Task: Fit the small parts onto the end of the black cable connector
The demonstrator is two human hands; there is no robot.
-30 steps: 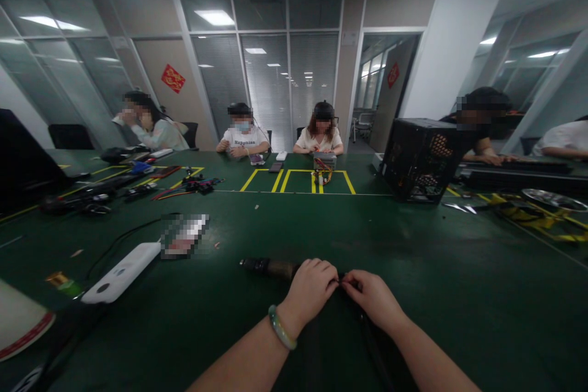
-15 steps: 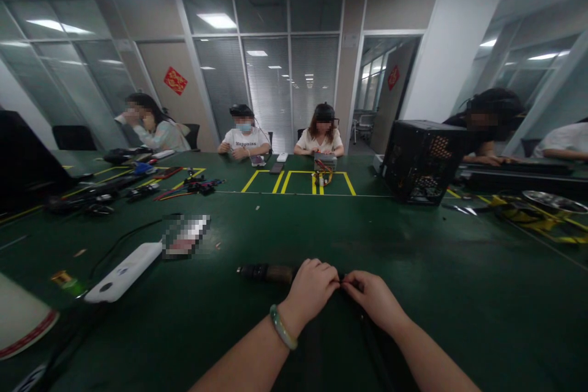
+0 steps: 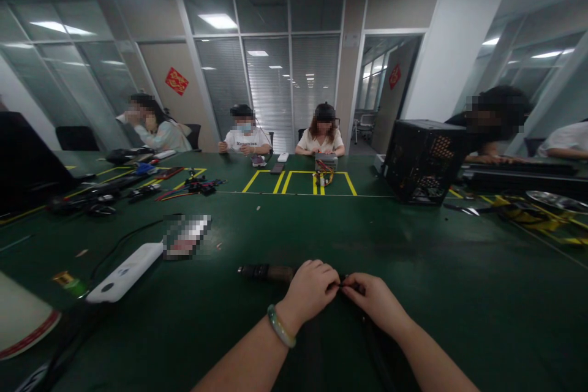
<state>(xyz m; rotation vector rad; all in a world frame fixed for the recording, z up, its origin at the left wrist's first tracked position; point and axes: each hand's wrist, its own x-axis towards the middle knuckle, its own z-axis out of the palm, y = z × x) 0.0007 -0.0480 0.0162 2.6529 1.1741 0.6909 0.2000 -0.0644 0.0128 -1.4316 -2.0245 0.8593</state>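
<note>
Hands meet at near centre of a green tabletop (image 3: 285,226). The left hand (image 3: 315,285) curls over a dark cylindrical tool (image 3: 264,272), whose tip points left; the right hand (image 3: 374,300) pinches a small dark part (image 3: 341,285) at the left fingertips, too covered to identify. That pinch looks slight, so the part could slip and be lost against the dark surface; the round tool might roll if the left hand's pressure eased. Left, a white oblong device (image 3: 126,274) bears an unreadable mark. Far side, blurred lettering on a white T-shirt (image 3: 248,141) appears to say "Happiness"; far left, a red diamond-shaped poster (image 3: 176,81) carries illegible gold writing.
</note>
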